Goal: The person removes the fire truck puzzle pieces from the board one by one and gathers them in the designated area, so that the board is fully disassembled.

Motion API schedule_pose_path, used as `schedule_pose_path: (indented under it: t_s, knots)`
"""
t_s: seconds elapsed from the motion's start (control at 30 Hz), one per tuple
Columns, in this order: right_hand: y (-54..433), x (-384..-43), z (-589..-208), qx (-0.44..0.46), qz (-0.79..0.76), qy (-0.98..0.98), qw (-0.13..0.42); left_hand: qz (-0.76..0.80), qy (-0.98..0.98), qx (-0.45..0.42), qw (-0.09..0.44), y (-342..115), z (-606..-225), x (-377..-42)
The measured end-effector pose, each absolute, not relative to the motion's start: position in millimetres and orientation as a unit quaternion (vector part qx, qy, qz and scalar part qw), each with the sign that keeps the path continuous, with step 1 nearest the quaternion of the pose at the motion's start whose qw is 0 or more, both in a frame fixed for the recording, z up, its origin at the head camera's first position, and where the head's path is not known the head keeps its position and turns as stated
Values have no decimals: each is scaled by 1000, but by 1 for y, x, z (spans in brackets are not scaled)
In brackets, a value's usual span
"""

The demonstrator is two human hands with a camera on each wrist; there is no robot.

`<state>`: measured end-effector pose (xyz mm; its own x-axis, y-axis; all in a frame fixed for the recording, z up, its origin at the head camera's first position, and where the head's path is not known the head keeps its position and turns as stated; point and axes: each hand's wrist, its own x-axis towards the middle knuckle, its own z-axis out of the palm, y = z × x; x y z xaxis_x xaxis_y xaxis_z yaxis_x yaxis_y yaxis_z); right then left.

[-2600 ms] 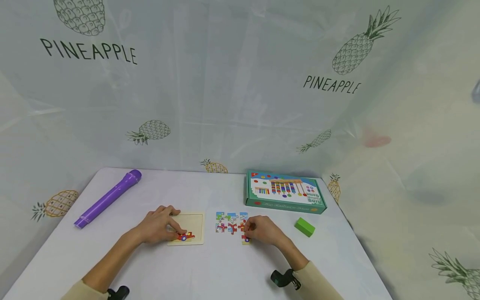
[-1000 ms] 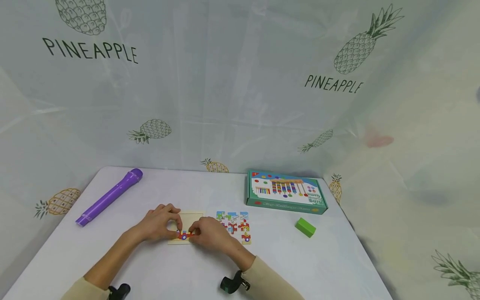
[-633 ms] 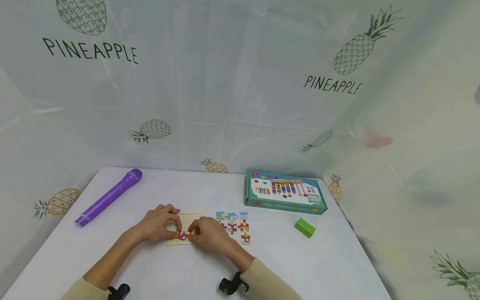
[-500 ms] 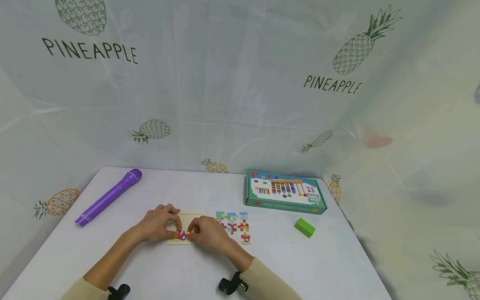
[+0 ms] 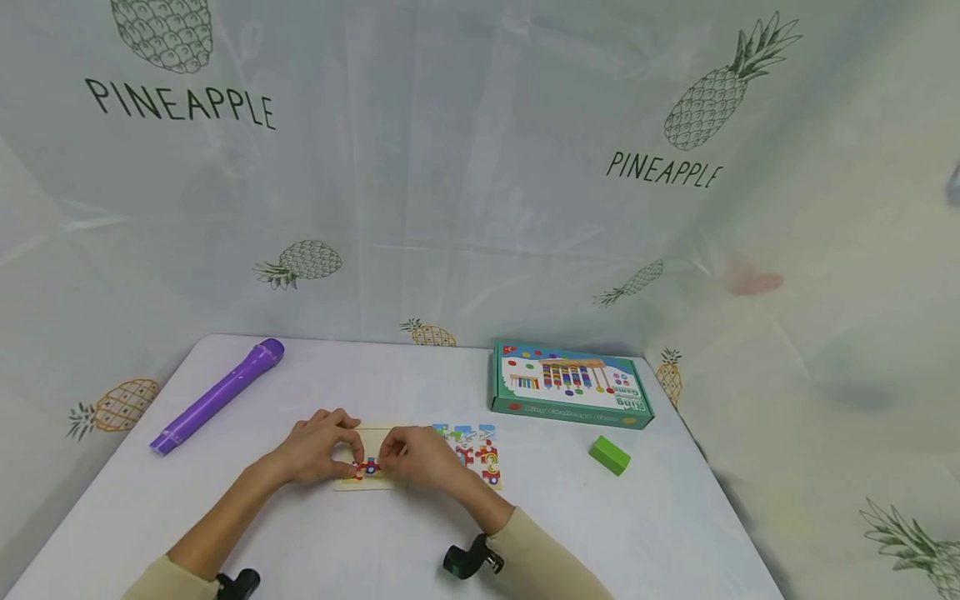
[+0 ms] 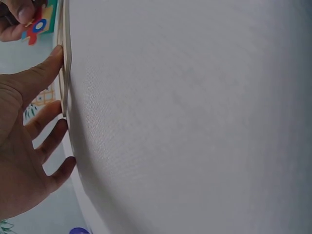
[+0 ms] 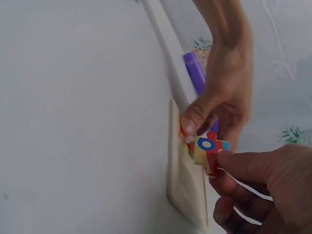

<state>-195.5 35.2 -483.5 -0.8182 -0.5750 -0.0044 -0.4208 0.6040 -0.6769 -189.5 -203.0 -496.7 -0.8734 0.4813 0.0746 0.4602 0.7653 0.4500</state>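
Observation:
My right hand (image 5: 423,460) pinches a small jigsaw piece (image 7: 201,155) between thumb and fingers. It is red and yellow with a blue-and-white circle, and it is tilted just over the pale wooden puzzle tray (image 5: 377,437). My left hand (image 5: 318,450) is at the tray's left side, its thumb pressing on another red-and-yellow piece (image 7: 183,139) at the tray's edge. In the left wrist view the left fingers (image 6: 51,141) spread along that edge, tips at the tray and table. Part of the tray is hidden under both hands.
Several loose jigsaw pieces (image 5: 487,454) lie right of the tray, partly behind the right hand. Further right are a green block (image 5: 610,455) and a green game box (image 5: 572,385). A purple toy microphone (image 5: 217,397) lies at the table's left.
My right hand has gone from the loose pieces to the tray with a piece in its fingers. Since half a second ago it has shifted slightly right with it; the left hand stays at the tray.

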Motion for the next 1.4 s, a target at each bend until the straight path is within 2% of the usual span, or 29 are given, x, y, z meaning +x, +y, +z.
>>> schedule_pose_path:
  t_s: [0.2,0.53,0.93,1.4]
  knots:
    - [54,-207,-470,-262,-343,892,133,238,936,261,4,-203,-499,-189]
    - [105,-222,-460,-264,-313,896,174,237,937,254,20,-203,-496,-189]
    - [151,-216,-462,-255,-283,894,234,238,937,254,23,-204,-496,-188]
    - [160,-215,-472,-249,-271,903,222,237,937,254,20,-205,-498,-189]
